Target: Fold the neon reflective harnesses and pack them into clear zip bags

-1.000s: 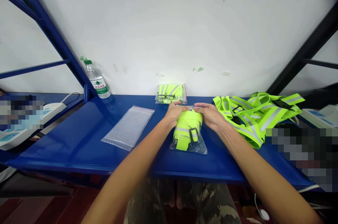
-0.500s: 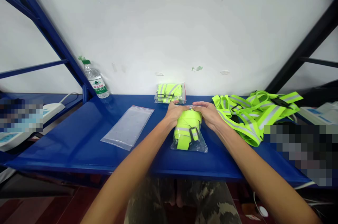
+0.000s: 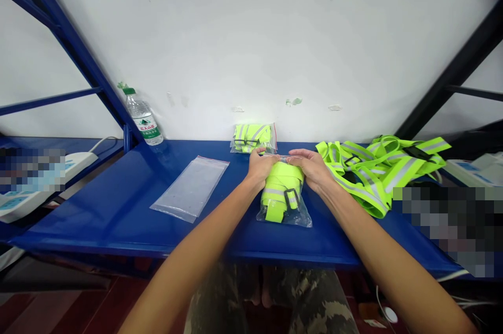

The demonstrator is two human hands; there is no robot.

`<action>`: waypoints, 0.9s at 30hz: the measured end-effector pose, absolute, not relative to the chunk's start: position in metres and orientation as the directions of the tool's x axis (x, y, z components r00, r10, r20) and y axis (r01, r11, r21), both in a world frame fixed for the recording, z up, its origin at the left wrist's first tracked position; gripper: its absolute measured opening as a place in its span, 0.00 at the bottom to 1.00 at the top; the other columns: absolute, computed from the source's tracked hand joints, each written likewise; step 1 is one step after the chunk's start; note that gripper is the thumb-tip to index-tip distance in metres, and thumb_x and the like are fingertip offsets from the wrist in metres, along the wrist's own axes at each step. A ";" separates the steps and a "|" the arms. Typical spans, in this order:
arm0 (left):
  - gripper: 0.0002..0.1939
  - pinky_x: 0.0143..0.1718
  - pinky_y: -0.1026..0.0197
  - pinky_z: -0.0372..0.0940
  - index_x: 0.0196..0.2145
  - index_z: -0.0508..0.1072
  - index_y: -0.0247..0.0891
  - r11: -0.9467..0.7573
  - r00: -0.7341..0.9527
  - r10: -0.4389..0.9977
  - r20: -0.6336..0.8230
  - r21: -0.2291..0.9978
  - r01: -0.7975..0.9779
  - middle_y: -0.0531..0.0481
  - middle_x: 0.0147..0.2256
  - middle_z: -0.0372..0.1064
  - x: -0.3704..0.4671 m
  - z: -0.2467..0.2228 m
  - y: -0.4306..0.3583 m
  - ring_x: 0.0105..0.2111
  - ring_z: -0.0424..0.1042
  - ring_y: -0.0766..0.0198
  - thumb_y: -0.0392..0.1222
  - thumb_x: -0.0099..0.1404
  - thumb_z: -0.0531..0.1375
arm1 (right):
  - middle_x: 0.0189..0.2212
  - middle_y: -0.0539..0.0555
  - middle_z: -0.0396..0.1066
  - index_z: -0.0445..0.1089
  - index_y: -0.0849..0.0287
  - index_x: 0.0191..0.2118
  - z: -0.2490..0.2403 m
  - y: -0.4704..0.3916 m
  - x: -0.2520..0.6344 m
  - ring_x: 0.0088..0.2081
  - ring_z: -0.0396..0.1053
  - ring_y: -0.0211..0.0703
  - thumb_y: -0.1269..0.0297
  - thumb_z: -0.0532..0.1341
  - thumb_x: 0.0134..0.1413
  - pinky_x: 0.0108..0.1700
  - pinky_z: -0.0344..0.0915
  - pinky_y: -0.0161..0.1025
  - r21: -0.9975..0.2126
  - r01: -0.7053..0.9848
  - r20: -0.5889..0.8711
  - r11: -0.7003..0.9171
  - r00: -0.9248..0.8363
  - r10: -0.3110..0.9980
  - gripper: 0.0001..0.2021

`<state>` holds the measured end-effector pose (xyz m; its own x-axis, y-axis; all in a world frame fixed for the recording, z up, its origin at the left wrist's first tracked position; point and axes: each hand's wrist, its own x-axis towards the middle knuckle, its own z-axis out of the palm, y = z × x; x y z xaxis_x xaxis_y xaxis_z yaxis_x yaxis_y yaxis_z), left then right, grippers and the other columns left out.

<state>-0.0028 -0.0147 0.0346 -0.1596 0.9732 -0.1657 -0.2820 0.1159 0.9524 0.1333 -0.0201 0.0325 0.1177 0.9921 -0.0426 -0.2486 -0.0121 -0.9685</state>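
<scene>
Right now, by the look of it, both hands are working the far end of the clear bag [image 3: 304,217], probably its mouth, with the neon-yellow strap bundle [image 3: 280,183] inside. Left hand [image 3: 261,168] and right hand [image 3: 310,167] each have the film pinched narrowly between thumb and fingers, tips close together; finger parts under the bag are hidden. Can't tell whether the mouth is sealed. Next move, as judged, calls for light, even pressure along that end, film flat, straps kept out of the closure line; a fold or caught strap could leave a gap. Bag sits on the blue surface [image 3: 129,203], right of its middle, held end toward the rear edge, loose end toward the front edge. Bundle looks compact: flat webbing wrapped in layers, pale grey reflective stripe, black buckle on top right, one short strap end toward the front. Film is wrinkled, slack past the bundle at the front. Empty bag [image 3: 190,187] lies flat to the left, filled bag [image 3: 253,138] by the rear edge, loose straps [image 3: 403,174] heaped to the right.
</scene>
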 end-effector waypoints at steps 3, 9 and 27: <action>0.35 0.33 0.60 0.68 0.49 0.61 0.37 0.080 -0.158 0.980 -0.122 0.965 -0.250 0.51 0.30 0.70 -0.003 0.031 -0.013 0.25 0.70 0.66 0.32 0.47 0.72 | 0.25 0.52 0.75 0.73 0.61 0.30 0.033 -0.022 0.134 0.28 0.71 0.40 0.69 0.74 0.22 0.34 0.67 0.38 -0.974 -0.226 -0.026 -0.006 0.087 0.996 0.19; 0.32 0.37 0.63 0.67 0.49 0.62 0.39 -0.042 -0.154 0.988 0.020 0.989 -0.139 0.51 0.32 0.70 -0.002 0.021 -0.010 0.29 0.71 0.67 0.35 0.49 0.71 | 0.24 0.51 0.75 0.74 0.60 0.28 0.034 -0.022 0.133 0.27 0.70 0.40 0.70 0.74 0.20 0.33 0.67 0.38 -0.976 -0.216 -0.015 0.009 0.108 0.994 0.19; 0.34 0.32 0.60 0.69 0.50 0.63 0.36 -0.073 -0.192 0.981 0.020 0.959 -0.274 0.54 0.26 0.69 -0.014 0.043 -0.011 0.24 0.71 0.66 0.29 0.48 0.70 | 0.21 0.50 0.72 0.74 0.60 0.27 0.035 -0.015 0.147 0.26 0.67 0.38 0.68 0.76 0.20 0.29 0.63 0.37 -0.946 -0.324 -0.032 -0.016 0.042 0.999 0.19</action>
